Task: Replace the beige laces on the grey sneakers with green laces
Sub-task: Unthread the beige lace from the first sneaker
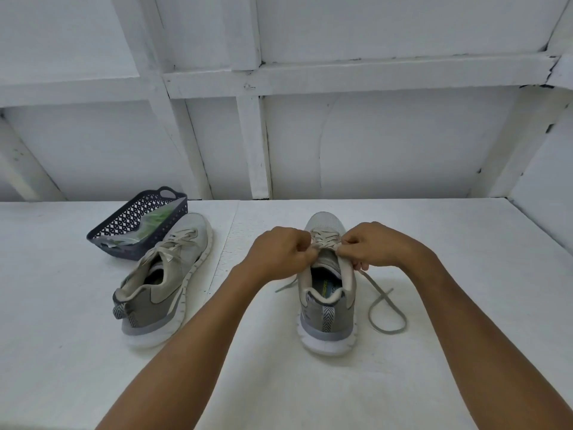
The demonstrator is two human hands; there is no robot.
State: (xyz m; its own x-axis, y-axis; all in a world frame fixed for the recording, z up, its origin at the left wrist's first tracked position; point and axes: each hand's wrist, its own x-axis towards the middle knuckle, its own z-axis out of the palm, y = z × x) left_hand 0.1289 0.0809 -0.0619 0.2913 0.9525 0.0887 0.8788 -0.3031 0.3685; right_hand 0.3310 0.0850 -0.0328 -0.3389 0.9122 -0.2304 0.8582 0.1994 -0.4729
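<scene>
A grey sneaker [327, 305] stands upright in front of me, heel toward me, toe pointing away. Its beige lace [386, 308] is untied; one end loops on the table to the right, the other end trails out to the left under my wrist. My left hand [279, 252] and my right hand [372, 245] both pinch the lace at the top eyelets, one on each side of the tongue. The second grey sneaker [164, 274] lies tipped on its side to the left, its beige lace still tied. Green laces [155, 220] in clear wrapping lie inside a basket.
A dark blue perforated plastic basket [124, 218] sits at the back left, touching the toe of the tipped sneaker. Everything rests on a white table [449, 243]. A white panelled wall rises behind the table's far edge.
</scene>
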